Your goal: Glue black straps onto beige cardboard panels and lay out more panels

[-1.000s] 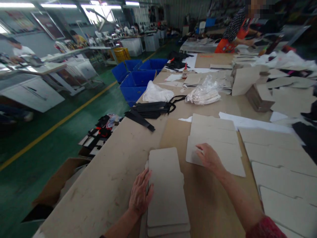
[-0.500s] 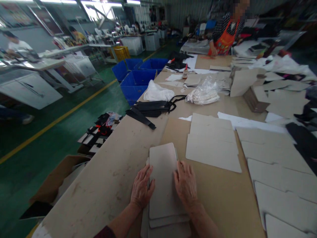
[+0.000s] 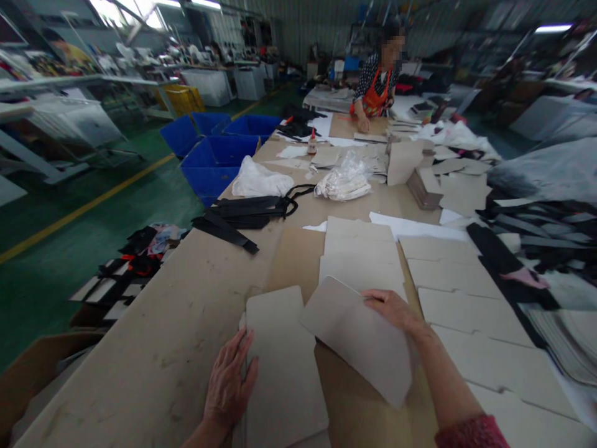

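A stack of grey cardboard pieces with rounded corners (image 3: 280, 367) lies on the long work table (image 3: 177, 336) right in front of me. My left hand (image 3: 229, 382) rests flat on the stack's left edge, fingers stretched out. My right hand (image 3: 392, 308) grips the far edge of one grey cardboard piece (image 3: 359, 339) and holds it lifted and tilted to the right of the stack. Beyond it lie flat grey cardboard sheets (image 3: 361, 255) in a row.
More grey sheets (image 3: 471, 323) cover the table's right side, beside black material (image 3: 504, 261). Black straps (image 3: 242, 211), white bags (image 3: 342, 180) and a glue bottle (image 3: 311, 143) lie farther up. Blue bins (image 3: 214, 155) stand on the left. A person in an orange apron (image 3: 375, 93) works at the far end.
My right hand has taken the top piece off the stack and lifted it to the right. My left hand stays on the stack's left edge. The view has turned right.
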Demonstrator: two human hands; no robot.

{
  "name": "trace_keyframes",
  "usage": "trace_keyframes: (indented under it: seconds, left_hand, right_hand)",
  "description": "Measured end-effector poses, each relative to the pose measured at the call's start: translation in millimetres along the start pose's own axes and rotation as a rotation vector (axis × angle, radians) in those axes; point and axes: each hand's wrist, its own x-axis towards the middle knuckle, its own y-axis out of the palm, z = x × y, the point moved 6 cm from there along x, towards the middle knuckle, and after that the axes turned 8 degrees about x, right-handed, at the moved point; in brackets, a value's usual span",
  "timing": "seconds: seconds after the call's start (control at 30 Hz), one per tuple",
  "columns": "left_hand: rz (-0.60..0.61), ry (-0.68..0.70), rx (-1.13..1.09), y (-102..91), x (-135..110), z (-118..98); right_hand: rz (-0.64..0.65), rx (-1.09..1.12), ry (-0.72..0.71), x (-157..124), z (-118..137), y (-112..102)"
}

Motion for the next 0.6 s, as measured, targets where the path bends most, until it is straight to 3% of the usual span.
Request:
trace_keyframes:
  seconds: [0.1,0.33,0.6]
  left_hand:
    - [-0.008,0.022,0.007,-0.2,0.3,-1.5]
    - [0.017,0.016,0.011,2.1,0.6,-1.4]
    - [0.027,0.014,-0.003,4.3,-0.1,0.1]
  right_hand:
    - [0.049,-0.1,-0.01,23.1,-20.4,-21.7]
    - [0.067,-0.237,-0.073,51.5,-25.3,-2.1]
    - [-0.057,-0.378,-0.103,49.8,-16.1,-9.1]
